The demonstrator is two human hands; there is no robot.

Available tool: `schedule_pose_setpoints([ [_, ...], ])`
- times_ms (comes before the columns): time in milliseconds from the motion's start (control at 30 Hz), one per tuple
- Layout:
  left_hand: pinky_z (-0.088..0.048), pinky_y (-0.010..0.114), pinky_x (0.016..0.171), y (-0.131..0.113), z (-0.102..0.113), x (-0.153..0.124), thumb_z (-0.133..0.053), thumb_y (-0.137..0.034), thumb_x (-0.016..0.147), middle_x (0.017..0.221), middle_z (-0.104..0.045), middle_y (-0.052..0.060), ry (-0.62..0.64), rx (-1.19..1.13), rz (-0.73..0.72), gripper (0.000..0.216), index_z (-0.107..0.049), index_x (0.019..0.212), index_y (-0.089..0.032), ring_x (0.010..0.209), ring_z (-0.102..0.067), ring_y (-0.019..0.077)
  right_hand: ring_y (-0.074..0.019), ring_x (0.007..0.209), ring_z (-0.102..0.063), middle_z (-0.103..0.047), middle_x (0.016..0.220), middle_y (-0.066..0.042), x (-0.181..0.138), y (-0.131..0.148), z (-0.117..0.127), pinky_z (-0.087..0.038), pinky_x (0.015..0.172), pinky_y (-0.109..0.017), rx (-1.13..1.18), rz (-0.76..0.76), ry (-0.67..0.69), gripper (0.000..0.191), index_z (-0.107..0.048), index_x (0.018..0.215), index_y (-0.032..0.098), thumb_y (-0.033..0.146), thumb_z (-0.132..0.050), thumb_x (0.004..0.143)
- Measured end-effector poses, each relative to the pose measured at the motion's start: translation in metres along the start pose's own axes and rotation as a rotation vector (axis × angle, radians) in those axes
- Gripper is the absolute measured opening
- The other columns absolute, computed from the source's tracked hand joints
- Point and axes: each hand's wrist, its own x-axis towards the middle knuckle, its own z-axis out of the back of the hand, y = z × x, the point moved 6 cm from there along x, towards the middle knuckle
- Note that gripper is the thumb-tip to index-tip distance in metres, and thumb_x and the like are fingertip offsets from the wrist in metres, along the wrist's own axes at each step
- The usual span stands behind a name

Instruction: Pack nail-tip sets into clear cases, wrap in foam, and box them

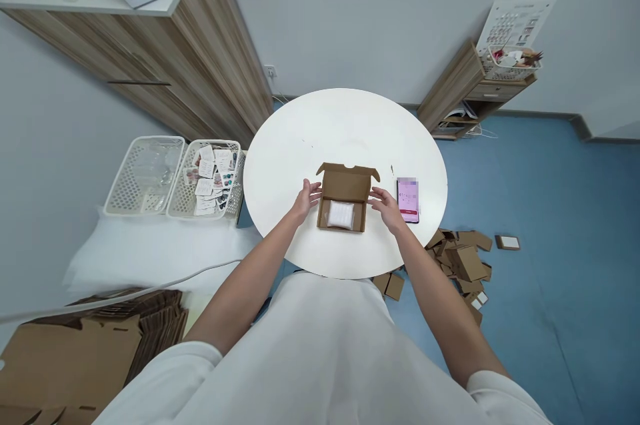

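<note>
A small brown cardboard box (349, 186) stands with its lid raised on the white round table (345, 125). Inside it lies a white wrapped packet (341, 215). At the box's left side is my left hand (305, 201), fingers apart and holding nothing. My right hand (386, 207) is at the opposite side, its fingers spread and close to the box wall; whether the fingertips touch the cardboard I cannot tell. A phone (408, 200) with a pink screen lies just right of my right hand.
Left of the table stand two white baskets, one with clear bags (157, 168), one with small cards (213, 175). Flat cardboard blanks (75, 358) are stacked at lower left. Folded boxes (465, 261) are heaped on the blue floor at right. A cable (150, 291) crosses the white sheeting.
</note>
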Motion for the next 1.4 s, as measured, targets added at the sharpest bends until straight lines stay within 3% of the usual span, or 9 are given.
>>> schedule_pose_setpoints([
  [300, -0.036, 0.036, 0.093, 0.004, -0.004, -0.014, -0.001, -0.067, 0.079, 0.123, -0.050, 0.006, 0.055, 0.163, 0.012, 0.076, -0.039, 0.130, -0.026, 0.117, -0.044, 0.0227, -0.0179, 0.094, -0.057, -0.056, 0.099, -0.005, -0.016, -0.013, -0.009, -0.046, 0.080, -0.033, -0.070, -0.029, 0.118, 0.063, -0.041, 0.124, 0.022, 0.013, -0.052, 0.062],
  [533, -0.034, 0.040, 0.095, 0.001, 0.005, -0.023, -0.005, -0.064, 0.081, 0.129, -0.048, 0.005, 0.048, 0.283, 0.001, 0.072, -0.049, 0.123, -0.025, 0.119, -0.042, 0.0247, -0.0212, 0.111, -0.051, -0.052, 0.117, -0.006, -0.019, -0.012, -0.010, -0.043, 0.085, -0.035, -0.144, 0.006, 0.209, 0.067, -0.042, 0.126, 0.027, 0.009, -0.045, 0.061],
  [733, -0.034, 0.038, 0.096, 0.003, 0.004, -0.039, -0.022, -0.059, 0.083, 0.126, -0.052, 0.005, 0.071, 0.380, -0.060, 0.059, -0.055, 0.115, -0.022, 0.116, -0.045, 0.0243, -0.0191, 0.116, -0.047, -0.052, 0.126, -0.001, -0.028, -0.018, -0.007, -0.031, 0.100, -0.038, -0.064, -0.071, 0.179, 0.047, -0.054, 0.116, 0.026, 0.024, -0.045, 0.070],
  [900, -0.039, 0.034, 0.092, 0.017, 0.004, -0.044, -0.045, -0.050, 0.078, 0.118, -0.055, 0.008, 0.014, 0.425, -0.102, 0.050, -0.051, 0.116, -0.020, 0.109, -0.050, 0.0219, -0.0186, 0.108, -0.053, -0.057, 0.119, -0.004, -0.038, -0.037, 0.000, -0.040, 0.092, -0.036, -0.001, -0.171, 0.124, 0.046, -0.052, 0.119, 0.025, 0.041, -0.037, 0.078],
  [1033, -0.041, 0.034, 0.089, 0.024, 0.010, -0.045, -0.051, -0.046, 0.075, 0.111, -0.056, 0.009, -0.067, 0.501, -0.097, 0.051, -0.047, 0.118, -0.019, 0.104, -0.052, 0.0208, -0.0192, 0.103, -0.055, -0.058, 0.115, -0.008, -0.041, -0.038, 0.004, -0.043, 0.085, -0.035, -0.098, -0.133, 0.017, 0.051, -0.054, 0.114, 0.022, 0.054, -0.034, 0.080],
  [1200, -0.043, 0.032, 0.082, 0.029, 0.010, -0.048, -0.056, -0.041, 0.071, 0.101, -0.058, 0.007, -0.126, 0.604, -0.064, 0.047, -0.050, 0.113, -0.020, 0.097, -0.054, 0.0205, -0.0192, 0.101, -0.055, -0.060, 0.109, -0.007, -0.040, -0.036, -0.005, -0.042, 0.087, -0.036, -0.269, -0.029, -0.043, 0.037, -0.056, 0.101, 0.021, 0.044, -0.055, 0.071],
  [1400, -0.040, 0.036, 0.082, 0.044, 0.004, -0.048, -0.053, -0.034, 0.072, 0.107, -0.056, 0.009, -0.221, 0.854, -0.051, 0.047, -0.045, 0.115, -0.018, 0.101, -0.051, 0.0230, -0.0205, 0.106, -0.052, -0.056, 0.112, -0.009, -0.039, -0.060, -0.009, -0.040, 0.089, -0.035, -0.449, -0.093, -0.137, 0.039, -0.050, 0.106, 0.020, 0.036, -0.054, 0.070],
])
